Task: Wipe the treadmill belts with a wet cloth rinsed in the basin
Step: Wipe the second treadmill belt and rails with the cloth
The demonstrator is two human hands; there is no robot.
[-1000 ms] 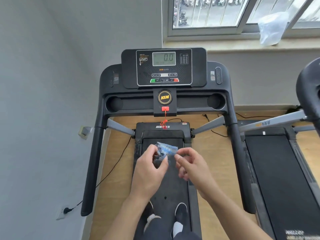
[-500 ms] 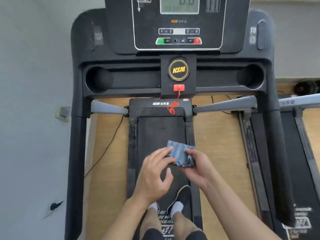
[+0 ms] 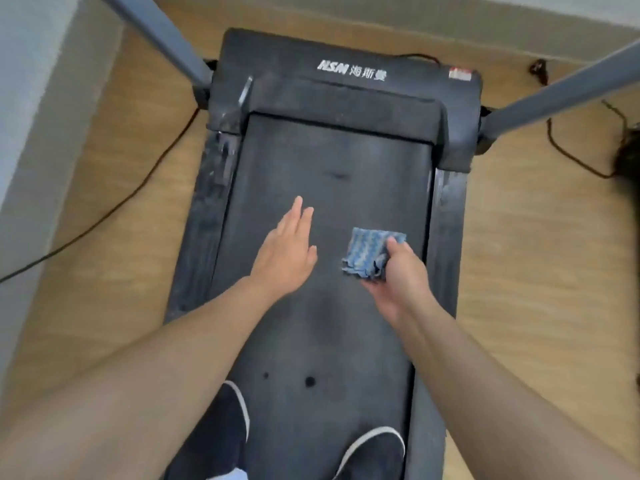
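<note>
— What's around the belt?

— Two grey struts slant off at the far corners, black cables trail over the wooden floor on both sides, and two dark shoes stand on the near end. Nothing lies between the hands and the belt.

— Which way does the belt run?

— Lengthwise, from the shoes to the black cover.

— And the cloth?

— Blue, folded, over the belt's right half. The right hand pinches its near edge, thumb on top; touching the belt or not, I can't tell. The left hand is flat, fingers together, empty.
</note>
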